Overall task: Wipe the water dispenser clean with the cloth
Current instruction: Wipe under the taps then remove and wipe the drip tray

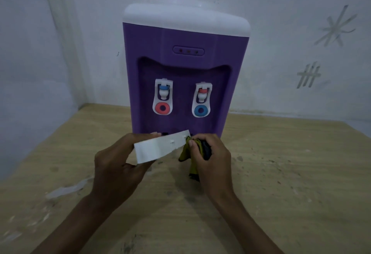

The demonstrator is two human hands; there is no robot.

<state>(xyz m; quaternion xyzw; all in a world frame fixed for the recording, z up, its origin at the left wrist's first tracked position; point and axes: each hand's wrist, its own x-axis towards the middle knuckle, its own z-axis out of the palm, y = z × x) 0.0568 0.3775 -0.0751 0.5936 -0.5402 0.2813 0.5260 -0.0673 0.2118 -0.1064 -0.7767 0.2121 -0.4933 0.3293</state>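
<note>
Fingers (128,165) of the left hand (116,169) grip the white drip tray (158,147) before the water dispenser (184,73); the right hand (210,159) clutches the cloth (185,151) at its end, likely wiping next.

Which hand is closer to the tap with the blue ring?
Right. The right hand, holding the cloth, sits just below the tap with the blue ring; the left hand, holding the white tray, is farther off to the left.
</note>
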